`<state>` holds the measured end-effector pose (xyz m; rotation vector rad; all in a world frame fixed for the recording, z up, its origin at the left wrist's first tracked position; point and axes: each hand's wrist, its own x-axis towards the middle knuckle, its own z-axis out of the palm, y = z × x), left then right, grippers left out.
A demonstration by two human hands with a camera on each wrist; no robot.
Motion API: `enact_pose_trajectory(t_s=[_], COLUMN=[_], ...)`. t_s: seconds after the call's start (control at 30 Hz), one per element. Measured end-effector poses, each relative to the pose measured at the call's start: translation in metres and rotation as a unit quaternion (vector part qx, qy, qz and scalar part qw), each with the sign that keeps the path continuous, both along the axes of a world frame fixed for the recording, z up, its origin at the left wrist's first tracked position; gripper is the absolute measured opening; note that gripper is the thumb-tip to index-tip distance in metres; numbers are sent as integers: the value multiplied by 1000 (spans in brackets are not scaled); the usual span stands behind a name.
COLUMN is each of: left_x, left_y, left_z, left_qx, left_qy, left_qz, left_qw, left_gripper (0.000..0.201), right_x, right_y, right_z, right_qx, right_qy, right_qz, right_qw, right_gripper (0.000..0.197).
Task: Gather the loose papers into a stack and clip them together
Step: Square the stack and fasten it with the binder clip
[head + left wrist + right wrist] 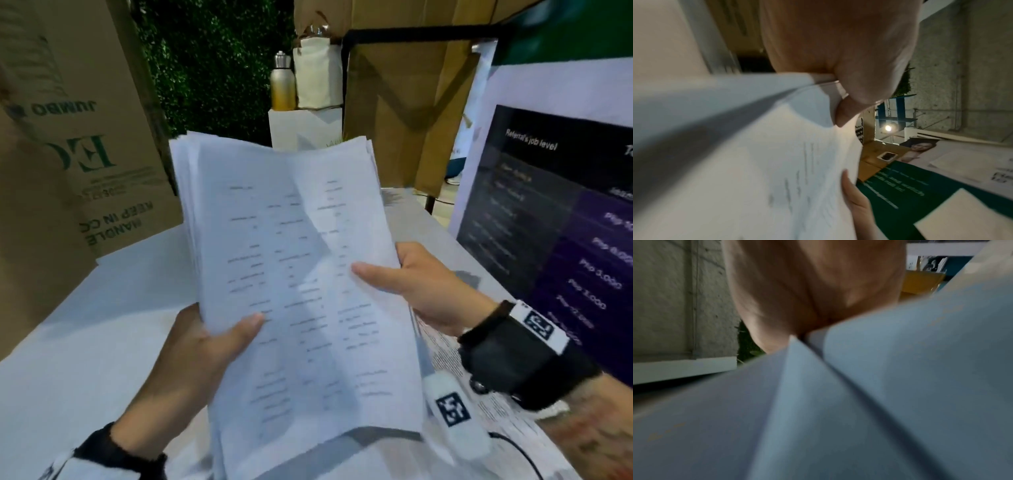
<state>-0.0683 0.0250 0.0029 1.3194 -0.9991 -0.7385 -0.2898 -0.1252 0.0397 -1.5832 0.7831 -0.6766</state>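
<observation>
A thick stack of white printed papers (294,274) is held up above the white table (102,308), its sheets uneven at the top edge. My left hand (209,339) grips the stack's left edge, thumb on the front sheet. My right hand (411,281) grips the right edge, thumb lying across the top page. In the left wrist view the papers (756,162) fill the frame under my left hand (849,81), which pinches them. In the right wrist view bluish sheets (859,402) fan out below my right hand (807,296). No clip is in sight.
A printed sheet (455,370) and a white tagged device (452,414) with a cable lie on the table under the stack's right side. A dark poster (555,219) stands at right, a cardboard box (68,144) at left, a metal bottle (283,84) behind.
</observation>
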Motion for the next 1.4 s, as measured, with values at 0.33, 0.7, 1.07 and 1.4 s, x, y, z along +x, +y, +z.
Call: enact_pose_trajectory(t_s=[0.33, 0.7, 1.07, 1.4], left_x=[-105, -139, -100, -63], left_y=[-65, -76, -69, -64], left_z=[-46, -55, -52, -49], left_qx=[150, 211, 174, 130], left_qy=[133, 84, 30, 234], left_qz=[-216, -261, -82, -38], left_qw=[956, 938, 981, 963], left_gripper=[45, 52, 47, 33], right_x=[-107, -134, -97, -63], right_y=[-30, -38, -28, -23], right_z=[-19, -56, -36, -46], right_qx=[34, 45, 6, 64], right_qy=[235, 263, 76, -85], right_qz=[-44, -129, -142, -116], right_qw=[971, 955, 987, 987], right_gripper=[22, 18, 22, 35])
